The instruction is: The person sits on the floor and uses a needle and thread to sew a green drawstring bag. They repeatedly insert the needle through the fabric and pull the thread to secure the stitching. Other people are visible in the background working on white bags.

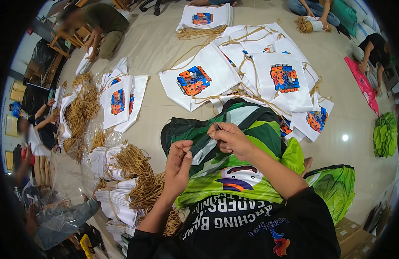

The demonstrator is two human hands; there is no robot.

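Largest is the loose heap of white drawstring bags point(262, 67) spread over the floor at one o'clock from the hands. Next comes the green printed cloth point(268, 134), bunched across the person's lap under both hands, its far edge hiding part of the nearest bags. Tied white bundles point(113, 198) with tan cords lie between eight and nine o'clock, near the left forearm; a neat white stack point(206, 17) sits at twelve, and a folded lime bundle point(385, 134) at three, well apart. The left hand point(179, 166) is half curled over the cloth, thumb and forefinger nearly meeting; whether they pinch anything I cannot tell. The right hand point(234, 140) is closed narrowly, fingertips gripping a small dark, pointed tool point(216, 125), its exact kind unclear, aimed toward ten o'clock.
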